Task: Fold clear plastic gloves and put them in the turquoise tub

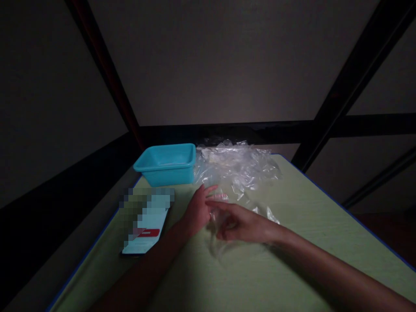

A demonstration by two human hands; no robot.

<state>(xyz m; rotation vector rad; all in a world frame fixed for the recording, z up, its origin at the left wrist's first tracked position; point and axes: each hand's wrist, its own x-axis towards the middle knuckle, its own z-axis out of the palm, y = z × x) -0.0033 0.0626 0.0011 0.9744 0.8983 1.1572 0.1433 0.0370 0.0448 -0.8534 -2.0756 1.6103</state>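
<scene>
My left hand (197, 211) is over the middle of the table, fingers stretched forward and apart. Clear plastic lies against its fingertips; whether it covers them is hard to tell. Just to its right, my right hand (242, 223) has its index finger reaching to the left hand and its other fingers curled in. Those fingers grip a thin clear plastic bag (221, 255), which hangs loosely below and beside them. Behind both hands spreads a crumpled pile of clear plastic bags (240, 162).
A turquoise plastic basin (169, 175) stands at the back left, beside the pile. Nearer, a phone (149, 232) with a lit, partly blurred screen lies on the pale green table (312, 208). Blue edging runs along the table's sides, and a wall (221, 65) rises behind it.
</scene>
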